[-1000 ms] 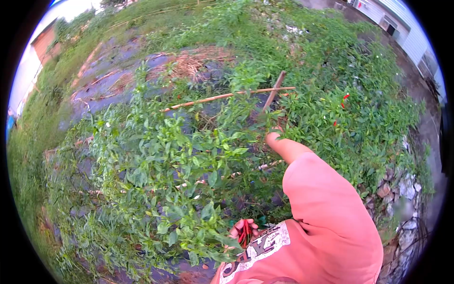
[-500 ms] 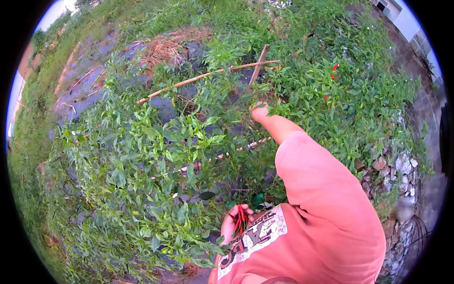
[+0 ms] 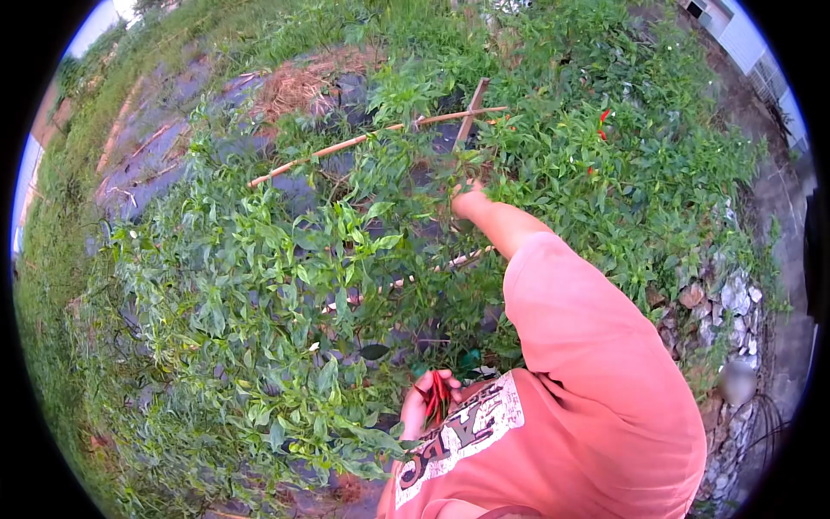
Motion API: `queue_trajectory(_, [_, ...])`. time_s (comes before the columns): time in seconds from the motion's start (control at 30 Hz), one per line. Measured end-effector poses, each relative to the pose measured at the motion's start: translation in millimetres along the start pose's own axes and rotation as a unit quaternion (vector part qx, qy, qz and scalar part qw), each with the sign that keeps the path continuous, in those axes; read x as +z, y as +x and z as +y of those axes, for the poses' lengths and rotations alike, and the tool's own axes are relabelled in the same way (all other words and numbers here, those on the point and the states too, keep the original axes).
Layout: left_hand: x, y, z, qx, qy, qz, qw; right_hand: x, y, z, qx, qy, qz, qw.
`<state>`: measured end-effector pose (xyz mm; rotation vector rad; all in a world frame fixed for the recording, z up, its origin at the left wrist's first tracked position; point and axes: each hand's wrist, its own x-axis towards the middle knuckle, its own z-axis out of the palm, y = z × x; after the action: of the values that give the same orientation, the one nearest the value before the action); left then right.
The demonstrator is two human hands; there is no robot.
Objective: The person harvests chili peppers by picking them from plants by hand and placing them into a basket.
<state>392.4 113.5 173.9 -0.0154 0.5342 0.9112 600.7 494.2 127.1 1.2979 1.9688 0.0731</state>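
Close against my shirt, my left hand (image 3: 421, 400) is closed around a bunch of red chili peppers (image 3: 438, 396). My right hand (image 3: 469, 199) is stretched out among the leaves of the chili plants (image 3: 398, 203), just below a crossing of wooden sticks. Its fingertips are small and partly covered by foliage, so what they touch cannot be made out. A few red chilies (image 3: 603, 125) hang on the plants farther to the right.
A long bamboo pole (image 3: 346, 145) slants through the plants and crosses a short wooden stake (image 3: 471, 112). Black plastic sheeting (image 3: 160, 164) and dry straw (image 3: 298, 91) lie at the upper left. Stones (image 3: 735, 294) and a concrete path (image 3: 782, 208) border the right side.
My right hand has shifted slightly left among the leaves, and the foliage near it has moved. My left hand still holds the chilies near my shirt.
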Motion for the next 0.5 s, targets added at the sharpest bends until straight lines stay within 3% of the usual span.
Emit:
queue_trajectory(0.23, [8,-2,0,-0.009,-0.037,0.018,0.999,-38,-33,0,-0.035,0.016,-0.056,0.998])
queue_trajectory(0.5, [16,-5,0,0.001,-0.036,0.016,0.999,-30,-24,-3,-0.04,-0.021,-0.046,0.998])
